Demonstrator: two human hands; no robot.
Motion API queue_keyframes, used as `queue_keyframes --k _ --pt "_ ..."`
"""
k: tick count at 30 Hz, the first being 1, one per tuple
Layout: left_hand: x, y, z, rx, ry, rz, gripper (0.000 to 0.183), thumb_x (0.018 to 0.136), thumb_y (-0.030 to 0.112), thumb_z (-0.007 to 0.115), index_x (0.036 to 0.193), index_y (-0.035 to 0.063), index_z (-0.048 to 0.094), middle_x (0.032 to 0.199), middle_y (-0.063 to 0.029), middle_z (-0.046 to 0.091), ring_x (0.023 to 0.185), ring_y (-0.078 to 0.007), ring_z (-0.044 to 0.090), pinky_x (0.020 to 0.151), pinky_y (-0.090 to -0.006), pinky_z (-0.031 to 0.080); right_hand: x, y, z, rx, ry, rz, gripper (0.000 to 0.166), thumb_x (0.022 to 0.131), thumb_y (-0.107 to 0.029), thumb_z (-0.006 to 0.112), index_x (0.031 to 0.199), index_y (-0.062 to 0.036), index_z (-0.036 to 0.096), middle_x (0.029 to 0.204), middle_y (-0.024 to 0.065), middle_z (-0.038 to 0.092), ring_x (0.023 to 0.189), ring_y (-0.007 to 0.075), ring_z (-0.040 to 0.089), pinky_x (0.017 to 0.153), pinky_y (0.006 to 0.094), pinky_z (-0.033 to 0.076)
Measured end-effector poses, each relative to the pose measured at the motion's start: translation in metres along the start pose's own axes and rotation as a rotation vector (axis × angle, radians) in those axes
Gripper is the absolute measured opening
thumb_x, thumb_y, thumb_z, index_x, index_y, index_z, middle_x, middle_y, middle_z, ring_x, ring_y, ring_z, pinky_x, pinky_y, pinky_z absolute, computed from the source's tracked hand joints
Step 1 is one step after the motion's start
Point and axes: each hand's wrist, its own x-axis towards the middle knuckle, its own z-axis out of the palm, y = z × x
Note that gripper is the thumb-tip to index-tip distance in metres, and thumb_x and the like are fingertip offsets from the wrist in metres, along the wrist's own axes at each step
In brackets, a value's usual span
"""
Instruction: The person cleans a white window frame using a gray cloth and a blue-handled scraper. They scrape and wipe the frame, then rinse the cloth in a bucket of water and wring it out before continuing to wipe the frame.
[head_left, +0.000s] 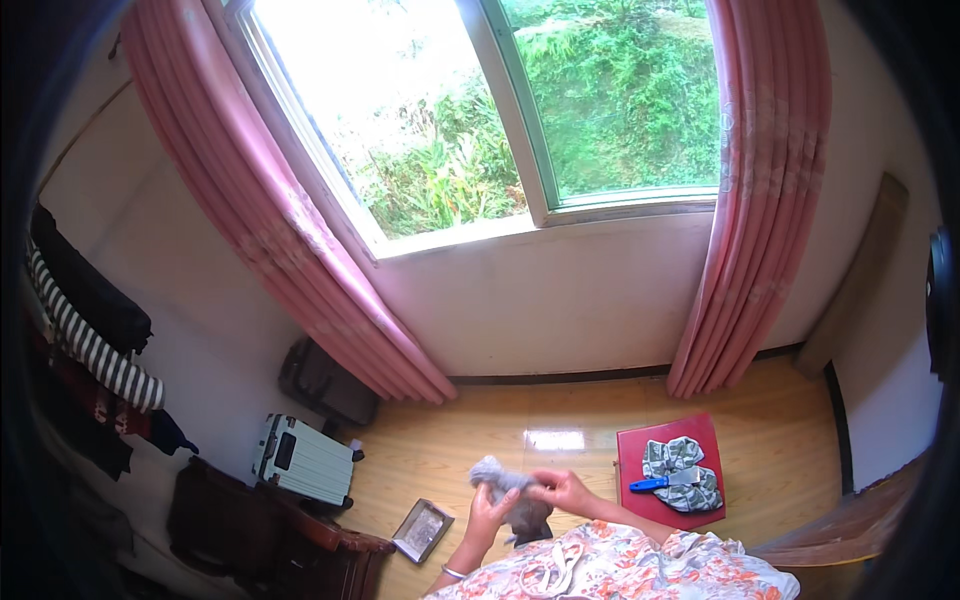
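A crumpled grey cloth (491, 471) is held up in front of my body, bunched between both hands. My left hand (491, 511) grips its lower left part with the thumb across it. From the right, my right hand (564, 491) pinches the cloth with its fingertips. To the right, a red square-topped stool or box (634, 450) bears two green-and-white patterned fabric pieces (694, 495). A putty knife (649, 485) with a blue handle and a metal blade lies across them. Left of my hands, a shallow rectangular tray (405, 551) rests on the floor.
A pale green suitcase (311, 461) and a dark suitcase (322, 379) stand along the left wall. Dark wooden furniture (330, 536) is at lower left, below hanging clothes (97, 337). Pink curtains (772, 187) flank the window ahead. A long board (855, 270) leans at right.
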Motion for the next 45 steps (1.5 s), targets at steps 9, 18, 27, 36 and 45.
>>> queue_keyframes --k 9,18,27,36,45 --pt "0.139 0.032 -0.077 -0.117 -0.306 0.085 0.06 0.081 0.003 0.076 0.135 -0.0003 0.05 0.114 -0.0046 0.064 0.101 -0.0125 0.062 0.089 -0.0289 0.051 0.144 0.001 0.002 -0.018 0.292 -0.054 0.022 0.105 -0.02 0.055 0.104 -0.0009 0.066 0.092 -0.004 0.062 0.087 0.0054 0.052 0.081 0.0231 0.045" --pt "0.236 0.045 -0.162 -0.098 -0.487 0.017 0.067 0.079 0.004 0.078 0.139 0.0024 0.049 0.125 -0.0067 0.062 0.113 -0.0159 0.061 0.101 -0.0328 0.048 0.241 -0.048 0.043 -0.379 0.153 -0.041 0.047 0.084 -0.03 0.08 0.12 -0.005 0.064 0.105 0.0093 0.071 0.098 0.0142 0.064 0.087 0.0334 0.052" --pt "0.291 0.08 -0.244 0.696 -0.284 0.026 0.035 0.084 0.005 0.071 0.118 0.0025 0.064 0.099 -0.0009 0.067 0.088 -0.0107 0.06 0.077 -0.0272 0.05 0.318 -0.086 -0.007 -0.513 0.379 -0.132 0.014 0.089 -0.01 0.066 0.097 0.0016 0.069 0.078 0.0088 0.069 0.074 0.0093 0.06 0.068 0.0307 0.051" --pt "0.335 0.04 -0.256 0.562 0.307 0.575 0.048 0.086 -0.004 0.064 0.13 0.0085 0.05 0.117 -0.0221 0.062 0.103 -0.0371 0.066 0.087 -0.0439 0.052 0.401 -0.022 0.021 -1.022 0.292 -0.034 0.025 0.09 -0.027 0.064 0.105 -0.008 0.072 0.09 0.0146 0.071 0.085 0.0322 0.07 0.075 0.0419 0.054" --pt "0.436 -0.083 -0.34 0.665 0.182 -0.135 0.051 0.091 0.007 0.061 0.138 0.009 0.041 0.117 -0.0252 0.064 0.105 -0.0456 0.064 0.092 -0.0513 0.049 0.535 0.036 -0.057 -0.521 -0.023 0.33 0.039 0.097 -0.038 0.064 0.1 -0.0008 0.073 0.085 0.0078 0.073 0.081 0.0109 0.06 0.077 0.0364 0.051"
